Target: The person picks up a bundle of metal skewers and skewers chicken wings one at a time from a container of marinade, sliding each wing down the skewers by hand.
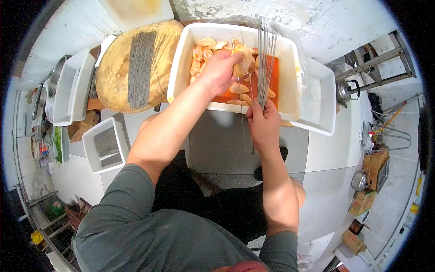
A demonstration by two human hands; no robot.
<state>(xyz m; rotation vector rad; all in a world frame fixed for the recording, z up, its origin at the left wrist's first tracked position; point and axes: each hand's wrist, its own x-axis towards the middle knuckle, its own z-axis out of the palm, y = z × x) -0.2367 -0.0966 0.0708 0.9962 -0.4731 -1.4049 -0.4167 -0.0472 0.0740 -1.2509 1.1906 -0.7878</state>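
My left hand (220,74) is closed on a piece of meat (244,61) above a white tub (290,75). Thin skewers cross at that piece, and one hangs down below it. A bundle of metal skewers (266,63) stands nearly upright in my right hand (264,121), whose fingers are wrapped round its lower part at the tub's front edge. Inside the tub, more meat pieces (238,88) lie in red-orange liquid (262,90). Many more skewers (142,68) are spread on the round wooden block (111,75) to the left.
Right of the tub stands another white container (322,97). At the left are a small white bin (105,145) holding skewers and a long white tray (74,86). A kettle (345,92), a pot (359,181) and boxes (361,202) are on the right.
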